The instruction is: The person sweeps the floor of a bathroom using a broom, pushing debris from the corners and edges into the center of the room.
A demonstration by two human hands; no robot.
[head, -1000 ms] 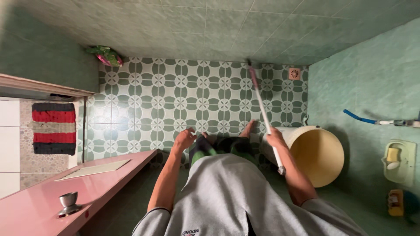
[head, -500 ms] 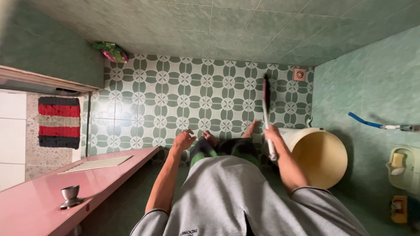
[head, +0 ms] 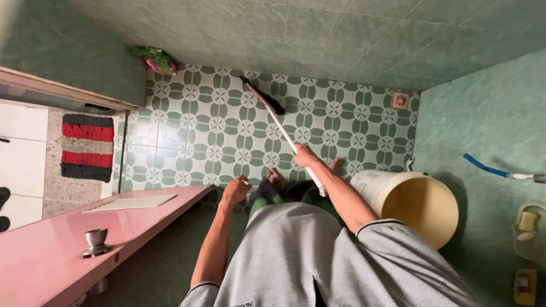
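A long white-handled brush [head: 284,133] with a dark bristle head is gripped near its lower end by the right hand [head: 305,155], fingers closed around the shaft. Its long axis is laid diagonally up and to the left from that hand, so that the head is set on the green-patterned tiled floor [head: 216,131] near the far wall. The left hand [head: 236,189] is held empty and loosely curled, nearer the pink surface [head: 51,244], well apart from the brush.
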